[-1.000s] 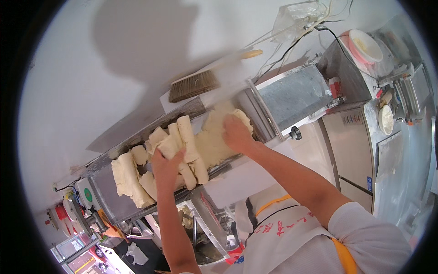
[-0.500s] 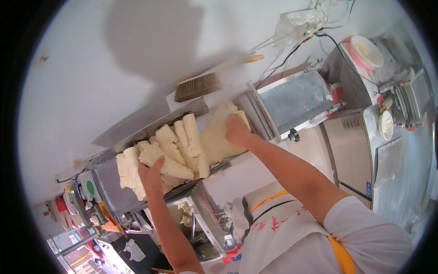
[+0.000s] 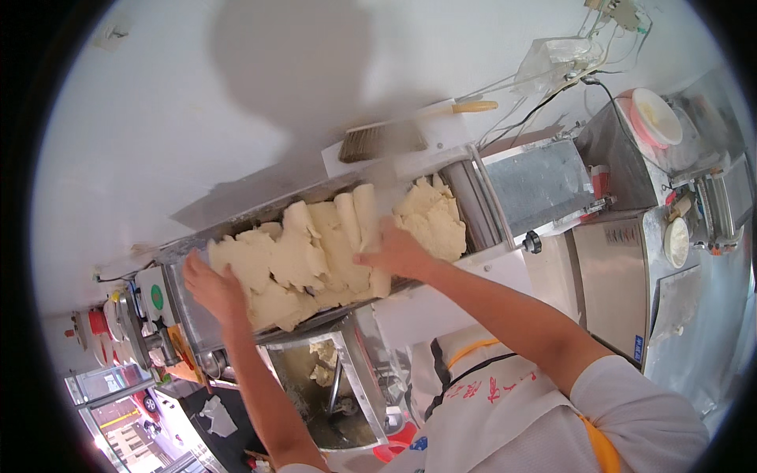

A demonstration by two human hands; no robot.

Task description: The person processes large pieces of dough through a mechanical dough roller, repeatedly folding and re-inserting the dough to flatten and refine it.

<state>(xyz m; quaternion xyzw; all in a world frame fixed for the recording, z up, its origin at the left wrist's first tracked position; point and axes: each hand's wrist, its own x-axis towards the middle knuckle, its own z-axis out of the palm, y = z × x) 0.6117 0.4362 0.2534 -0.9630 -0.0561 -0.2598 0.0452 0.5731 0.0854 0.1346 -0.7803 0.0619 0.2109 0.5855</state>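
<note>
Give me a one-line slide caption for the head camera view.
Bare left hand beside ragged, pale dough sheets, right hand at pale dough rolls, on a long grey metal tray.

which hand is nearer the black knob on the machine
Right. The right hand is to the knob's left, by the right end of the dough rolls; the left hand is much farther left, by their opposite end.

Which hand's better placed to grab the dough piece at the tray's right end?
Right, likely: right hand is close to that dough piece; left hand is toward the opposite end of the tray.
</note>
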